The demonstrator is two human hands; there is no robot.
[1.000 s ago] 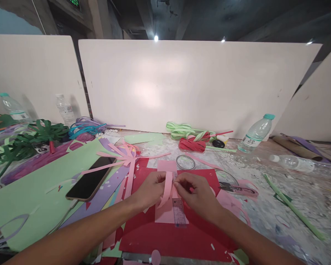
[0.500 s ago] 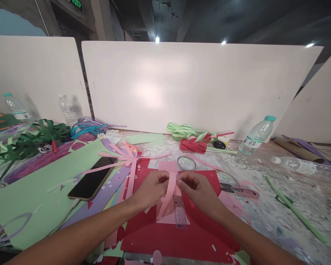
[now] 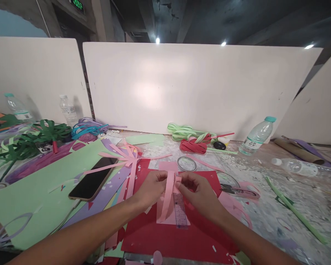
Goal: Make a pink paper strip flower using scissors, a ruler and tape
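Both hands are close together above a stack of red paper (image 3: 151, 235). My left hand (image 3: 153, 186) is closed on the upper end of a pink paper strip (image 3: 168, 193), which curves down toward me. My right hand (image 3: 194, 187) pinches a small folded end of pink paper beside it, thumb against fingers; whether this belongs to the same strip I cannot tell. Underneath lie a pink paper sheet (image 3: 162, 219) and a clear ruler (image 3: 180, 213). Left of the hands rests a pink strip flower shape (image 3: 131, 159) with several long arms.
A phone (image 3: 92, 180) lies on green paper (image 3: 30, 187) at left. To the right are scissors (image 3: 238, 190), a tape ring (image 3: 187, 163) and a green paper stem (image 3: 295, 209). Bundled red strips (image 3: 193, 146) and an upright bottle (image 3: 257, 136) stand near the white partition (image 3: 198, 84).
The pink strip has straightened slightly and its lower end shifted a little to the right. My right fingers now show a folded pink end. Both hands remain in nearly the same place.
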